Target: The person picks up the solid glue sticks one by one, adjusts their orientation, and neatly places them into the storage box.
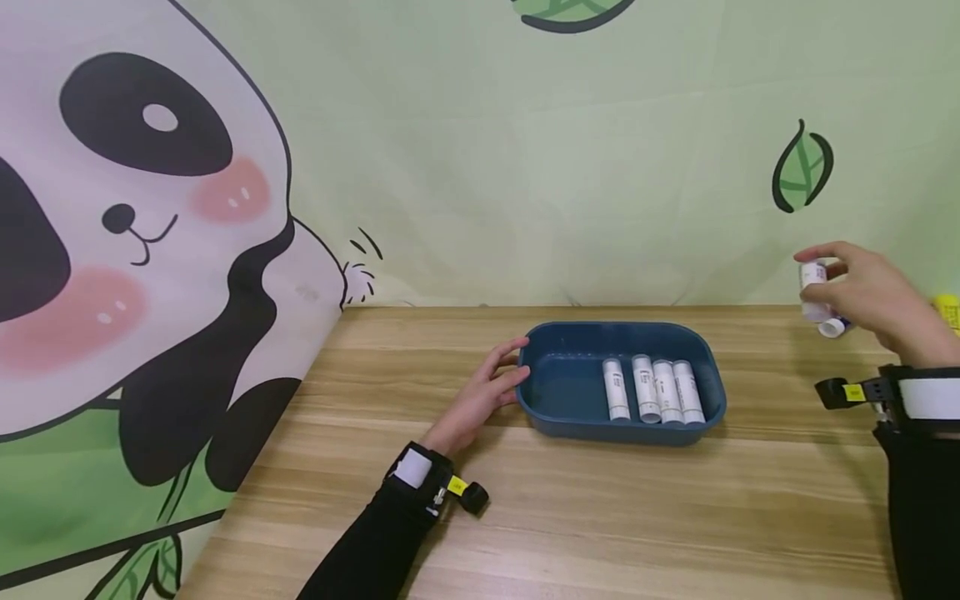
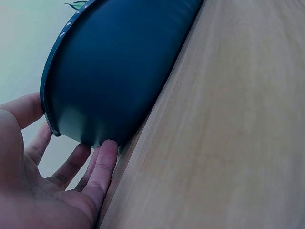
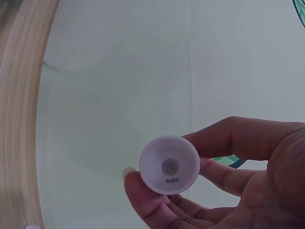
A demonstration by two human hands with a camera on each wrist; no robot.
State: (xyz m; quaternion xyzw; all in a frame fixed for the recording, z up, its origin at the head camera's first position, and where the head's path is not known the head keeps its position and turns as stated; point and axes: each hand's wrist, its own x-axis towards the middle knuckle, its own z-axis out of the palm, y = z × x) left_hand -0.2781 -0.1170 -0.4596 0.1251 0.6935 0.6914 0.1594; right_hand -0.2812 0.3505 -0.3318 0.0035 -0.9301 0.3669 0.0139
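A dark blue plastic bin point(image 1: 570, 429) sits on the wooden table, with several white glue sticks point(image 1: 617, 390) lying side by side in its right half. My left hand point(image 1: 480, 404) is at the bin's left end, fingertips resting against its rim and outer wall. In the left wrist view, the fingers point(image 2: 102, 167) of that hand touch the bin wall low down, near the tabletop. Off to the right of the bin, my right hand point(image 1: 862, 287) pinches a white glue stick point(image 1: 813, 292) between thumb and fingers. The right wrist view shows its round end point(image 3: 169, 164) with a recessed centre.
Below the right hand lies a small white-ended object point(image 1: 832, 327) with dark blue behind it. At the far right edge stands something yellow point(image 1: 948, 310), partly hidden by the wrist. A panda-printed backdrop point(image 1: 525, 167) rises behind the wooden table point(image 1: 600, 517).
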